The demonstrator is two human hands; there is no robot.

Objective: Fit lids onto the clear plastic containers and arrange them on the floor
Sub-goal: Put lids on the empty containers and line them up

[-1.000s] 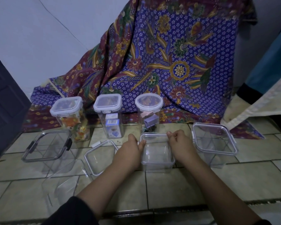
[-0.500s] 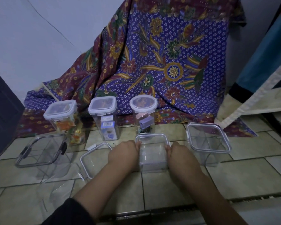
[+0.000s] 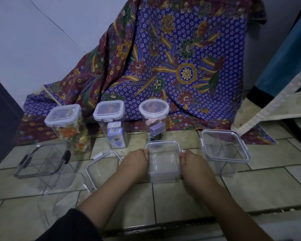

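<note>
Slid from far rim to the flanks — left hand and right hand grip the small lidded container between them on the floor; squeeze both sides evenly, keeping it level.

Forearms extended; left hand, right hand grip container sides.

A single head-worn wide-angle view looks forward and down, close over the small container between left hand and right hand; patterned cloth lies far.
</note>
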